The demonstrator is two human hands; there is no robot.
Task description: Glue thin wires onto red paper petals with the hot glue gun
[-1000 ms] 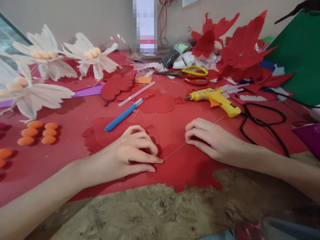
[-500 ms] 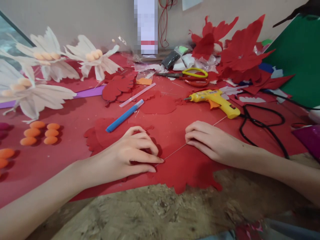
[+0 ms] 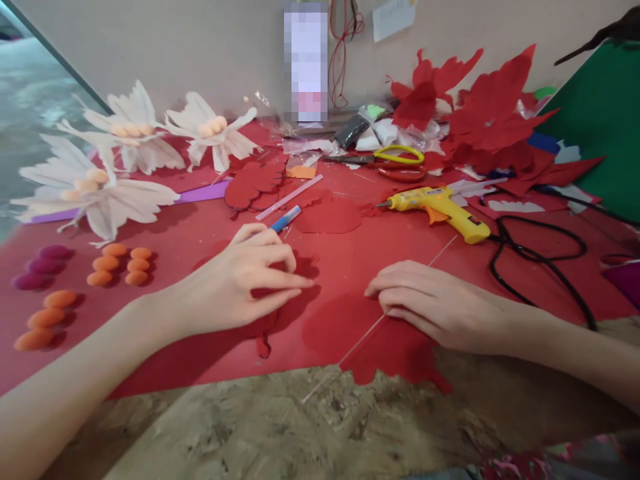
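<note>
My left hand (image 3: 245,280) is closed, its fingertips pinching a red felt petal (image 3: 263,327) that it holds just off the red mat (image 3: 165,240). My right hand (image 3: 430,300) lies to the right with its fingers pressed together on a thin wire (image 3: 363,337). The wire runs diagonally across another red petal cut-out (image 3: 395,353) and past the mat's front edge. A small gap separates the two hands. The blue pen (image 3: 286,218) lies just behind my left hand.
A yellow glue gun (image 3: 443,207) with a black cord (image 3: 545,257) lies behind my right hand. Scissors (image 3: 397,155), red leaves (image 3: 490,113) and a green sheet (image 3: 595,120) are at the back right. White paper flowers (image 3: 100,193) and orange pom-poms (image 3: 120,263) sit at the left.
My left hand has left the wire's end and moved up and left, taking a red petal with it. The wire has slid toward the front edge under my right hand.
</note>
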